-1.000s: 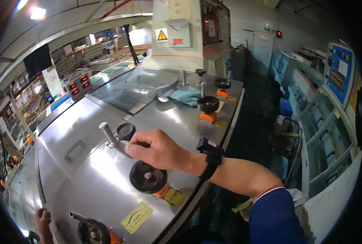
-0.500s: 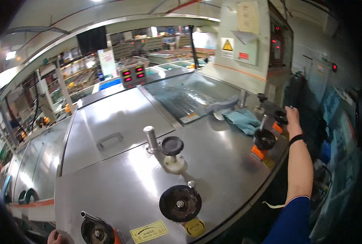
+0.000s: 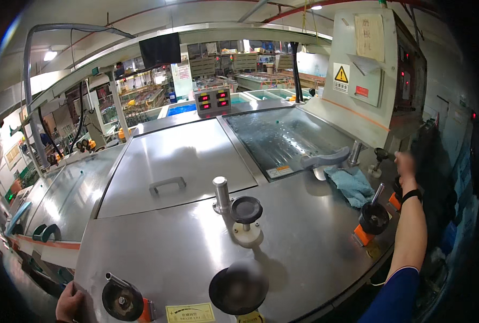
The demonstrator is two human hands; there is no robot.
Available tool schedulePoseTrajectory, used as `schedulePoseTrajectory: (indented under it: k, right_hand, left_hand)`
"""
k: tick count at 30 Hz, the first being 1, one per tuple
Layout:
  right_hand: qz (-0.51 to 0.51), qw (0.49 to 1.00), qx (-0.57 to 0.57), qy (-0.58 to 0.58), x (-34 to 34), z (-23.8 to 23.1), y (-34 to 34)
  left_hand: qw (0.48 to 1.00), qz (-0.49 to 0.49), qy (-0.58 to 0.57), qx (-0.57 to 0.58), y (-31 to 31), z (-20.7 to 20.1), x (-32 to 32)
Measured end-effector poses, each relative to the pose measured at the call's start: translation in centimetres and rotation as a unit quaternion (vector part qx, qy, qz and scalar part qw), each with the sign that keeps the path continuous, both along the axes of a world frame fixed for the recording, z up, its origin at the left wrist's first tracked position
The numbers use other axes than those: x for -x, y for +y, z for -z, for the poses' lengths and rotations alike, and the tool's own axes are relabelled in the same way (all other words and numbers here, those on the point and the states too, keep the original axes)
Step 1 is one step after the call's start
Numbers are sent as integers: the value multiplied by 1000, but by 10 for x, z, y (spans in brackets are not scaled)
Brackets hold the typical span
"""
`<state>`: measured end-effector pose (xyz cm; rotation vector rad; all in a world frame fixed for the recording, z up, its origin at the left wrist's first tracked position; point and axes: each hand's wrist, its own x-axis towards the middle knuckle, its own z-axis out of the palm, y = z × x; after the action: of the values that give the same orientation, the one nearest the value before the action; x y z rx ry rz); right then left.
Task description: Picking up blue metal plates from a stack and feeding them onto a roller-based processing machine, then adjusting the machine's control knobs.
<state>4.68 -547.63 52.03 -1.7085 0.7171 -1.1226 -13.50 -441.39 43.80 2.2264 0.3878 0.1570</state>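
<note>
My right hand (image 3: 406, 167) is closed at the far right handwheel (image 3: 397, 187), at its crank handle, which the fingers hide; the hand is slightly blurred. A small black knob (image 3: 381, 154) stands just left of my fingertips. Nearer along the right edge is another black handwheel (image 3: 374, 217) on an orange mount. At the lower left, my left hand (image 3: 69, 304) curls over the edge of the steel top (image 3: 159, 258). Beside it sits a handwheel (image 3: 122, 299) with a metal crank. The front handwheel (image 3: 238, 288) has a blurred crank knob.
A flat steel lid (image 3: 175, 161) with a grey handle and a glass panel (image 3: 288, 134) cover the machine's far part. A blue cloth (image 3: 350, 186) lies by a grey curved handle (image 3: 328, 158). A steel post (image 3: 221, 195) and black knob (image 3: 246, 209) rise mid-top.
The view has shifted, bringing more of my left hand into sight. My right hand has moved around the far right handwheel. The front wheel's crank knob, sharp before, is now blurred.
</note>
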Motion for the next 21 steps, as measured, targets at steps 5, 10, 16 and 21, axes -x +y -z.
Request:
schedulePoseTrajectory:
  k: [5,10,16,21]
  right_hand:
    - [-309,948,-60,-47,42,6,13]
    - [-241,950,-104,-170,64,22,0]
    - [-20,986,138,-92,37,27,23]
    - [32,982,98,-161,58,17,78]
  left_hand:
    - [999,6,7,43,12,5,2]
    - [997,2,19,69,-3,-2,-3]
    - [992,44,16,120,-13,-18,-3]
    - [966,35,27,256,1,-18,3]
